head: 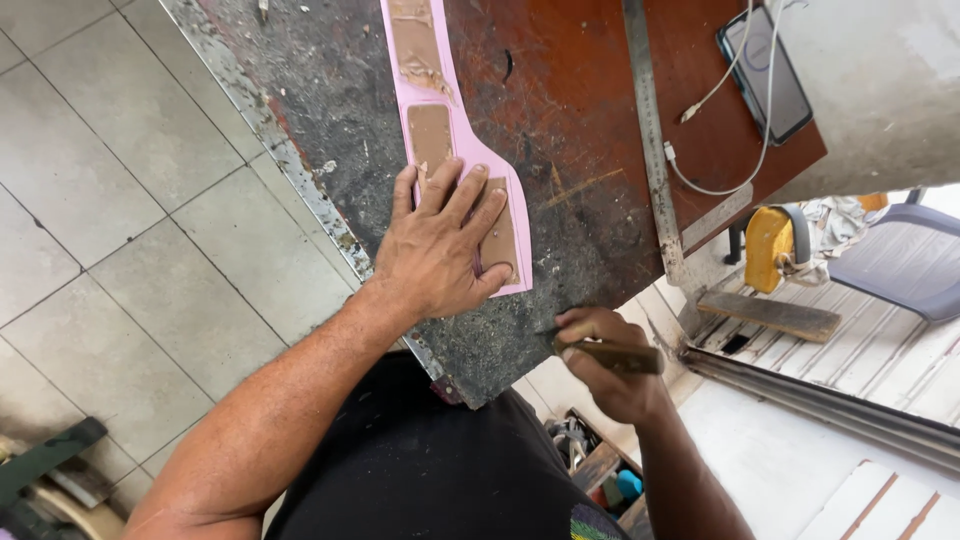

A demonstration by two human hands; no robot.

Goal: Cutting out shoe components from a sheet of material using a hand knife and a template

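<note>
the left hand (440, 250) presses the pink strip (455, 130) flat on the worktop (560, 110) while the right hand (605, 365) grips a knife (610, 355), best drawn slowly away from the fingers.

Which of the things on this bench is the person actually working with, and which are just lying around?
In use:
left hand pressed flat on the pink strip
right hand gripping a wooden-handled tool
workbench under them

Lying about:
metal ruler
phone with white cable
yellow object below the bench
</note>
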